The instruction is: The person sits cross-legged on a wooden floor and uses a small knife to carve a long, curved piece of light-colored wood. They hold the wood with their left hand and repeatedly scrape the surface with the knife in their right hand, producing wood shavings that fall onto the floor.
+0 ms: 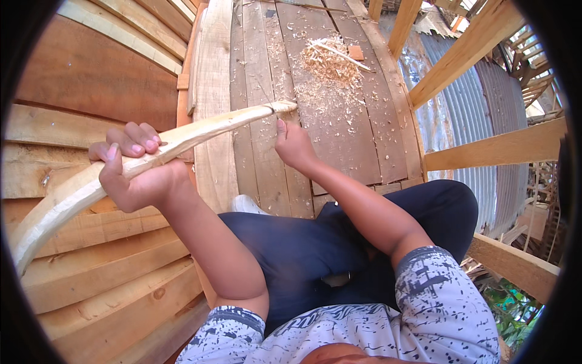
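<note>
A long, pale, peeled piece of wood (pixel 209 125), curved like a bow stave, runs from the lower left up to a narrow tip at the centre. My left hand (pixel 134 162) is wrapped round its thicker part, palm underneath and fingers over the top. Just below the tip, my right hand (pixel 293 143) is closed, thumb raised toward the wood. A thin dark line, perhaps a cord, crosses the wood near that tip. Whatever my right fingers pinch is hidden or too small to tell.
Wood shavings (pixel 330 65) lie heaped on the plank floor (pixel 339 145), with a thin pale stick (pixel 341 53) and a small reddish block (pixel 356 53). A plank wall (pixel 103 255) stands close at left. Wooden rails (pixel 497 145) and corrugated metal sheets (pixel 467 103) are at right.
</note>
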Tool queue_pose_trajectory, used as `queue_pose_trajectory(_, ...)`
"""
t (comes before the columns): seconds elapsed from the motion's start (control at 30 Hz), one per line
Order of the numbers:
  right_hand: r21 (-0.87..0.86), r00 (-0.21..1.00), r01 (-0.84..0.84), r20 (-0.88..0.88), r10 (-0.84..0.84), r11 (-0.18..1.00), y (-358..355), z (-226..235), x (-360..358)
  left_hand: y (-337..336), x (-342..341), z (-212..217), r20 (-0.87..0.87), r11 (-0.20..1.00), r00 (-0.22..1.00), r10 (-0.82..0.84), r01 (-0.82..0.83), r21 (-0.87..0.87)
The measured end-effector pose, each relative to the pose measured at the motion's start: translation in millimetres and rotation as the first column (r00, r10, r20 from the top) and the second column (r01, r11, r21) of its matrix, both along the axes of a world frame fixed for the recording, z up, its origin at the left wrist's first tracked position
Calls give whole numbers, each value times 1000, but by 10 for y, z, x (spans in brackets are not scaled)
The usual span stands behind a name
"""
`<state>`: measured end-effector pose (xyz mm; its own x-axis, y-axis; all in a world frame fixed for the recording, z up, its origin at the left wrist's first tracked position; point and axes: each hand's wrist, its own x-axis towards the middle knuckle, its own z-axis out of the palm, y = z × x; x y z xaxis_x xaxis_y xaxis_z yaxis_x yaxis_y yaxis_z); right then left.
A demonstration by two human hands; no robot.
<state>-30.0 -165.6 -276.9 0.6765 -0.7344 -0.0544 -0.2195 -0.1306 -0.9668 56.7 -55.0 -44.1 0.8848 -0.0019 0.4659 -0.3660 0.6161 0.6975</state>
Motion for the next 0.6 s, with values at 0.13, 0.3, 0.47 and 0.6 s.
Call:
queue_pose_trajectory(0.13,-197,962,-203,140,233,959,135,423,-87,59,2,-25,-1,1000,1000,16,-16,6)
queue_pose_trajectory(0.3,-175,999,29,-26,-34,984,125,83,23,31,4,-1,8,999,999,42,-42,17)
queue_pose_trajectory(0.47,-254,944,73,330,16,964,87,-27,22,-29,-39,4,-21,999,999,38,-38,1)
queue_pose_trajectory(0.6,-79,990,-90,-119,80,993,102,191,19,16,-27,16,-67,987,985,158,-157,18)
